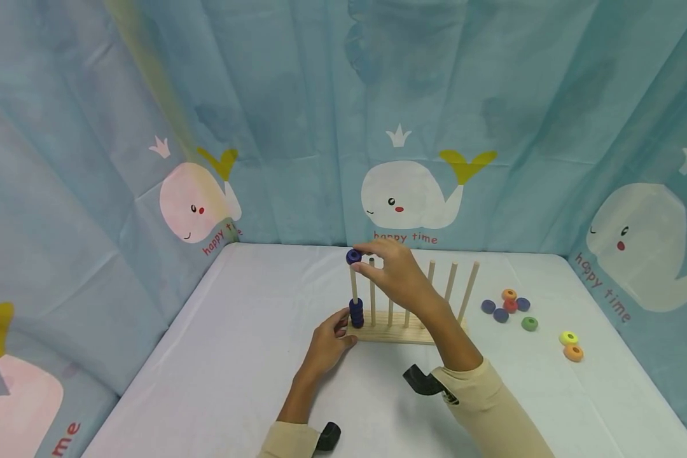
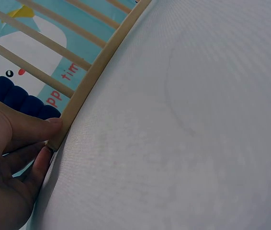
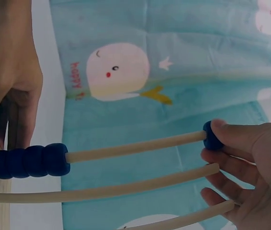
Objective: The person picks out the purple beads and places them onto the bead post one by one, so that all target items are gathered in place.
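Note:
A wooden base [image 1: 397, 332] with a row of upright pegs stands on the table. Several dark blue beads [image 1: 356, 313] are stacked low on its leftmost peg. Gripping the left end of the base is my left hand [image 1: 325, 343], thumb in front, as the left wrist view also shows. At the top of that same peg, my right hand [image 1: 397, 270] pinches one dark blue bead [image 3: 213, 135] between thumb and finger. In the right wrist view the bead sits at the peg's tip. Part of the pegs is hidden behind the right hand in the head view.
Right of the base lie loose beads: blue [image 1: 500, 315], orange [image 1: 509, 294], red [image 1: 510, 306] and green [image 1: 529, 324]. Nearer the table's right edge are a yellow bead [image 1: 569, 338] and another orange one [image 1: 574, 352]. A whale-print curtain [image 1: 298, 127] surrounds the white table [image 1: 235, 356].

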`<action>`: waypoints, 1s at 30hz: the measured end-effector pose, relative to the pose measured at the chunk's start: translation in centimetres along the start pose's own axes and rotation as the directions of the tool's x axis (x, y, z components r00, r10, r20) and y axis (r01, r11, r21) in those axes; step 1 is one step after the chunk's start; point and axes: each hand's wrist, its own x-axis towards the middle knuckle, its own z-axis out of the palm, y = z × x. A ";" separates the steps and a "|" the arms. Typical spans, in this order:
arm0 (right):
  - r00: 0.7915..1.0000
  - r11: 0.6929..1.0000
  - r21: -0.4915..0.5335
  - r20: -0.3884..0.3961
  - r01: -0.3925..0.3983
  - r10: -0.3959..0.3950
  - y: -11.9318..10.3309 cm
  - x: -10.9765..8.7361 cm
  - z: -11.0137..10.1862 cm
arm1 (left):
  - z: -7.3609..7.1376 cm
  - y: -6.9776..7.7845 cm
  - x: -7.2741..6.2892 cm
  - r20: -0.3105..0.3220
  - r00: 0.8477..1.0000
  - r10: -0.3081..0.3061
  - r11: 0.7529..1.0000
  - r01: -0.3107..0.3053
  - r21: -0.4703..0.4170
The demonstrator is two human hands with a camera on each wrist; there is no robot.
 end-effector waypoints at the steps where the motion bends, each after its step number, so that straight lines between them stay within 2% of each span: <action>1: 1.000 1.000 0.000 0.002 0.001 -0.001 0.0 0.0 0.0 | 0.0 0.0 0.0 0.001 1.000 0.000 1.000 0.000 0.001; 14: 1.000 1.000 -0.013 0.006 0.005 -0.005 0.1 0.1 0.2 | 0.1 0.1 0.1 -0.006 1.000 -0.003 1.000 0.003 0.004; 23: 0.996 0.998 -0.026 -0.061 0.058 -0.059 -0.1 -0.6 -0.9 | 0.2 0.0 0.2 -0.019 1.000 -0.024 1.000 0.024 0.008; 30: 0.988 0.996 -0.015 -0.130 0.087 -0.088 -0.1 -1.8 -2.5 | 0.2 0.1 0.1 -0.021 1.000 -0.003 1.000 0.003 -0.001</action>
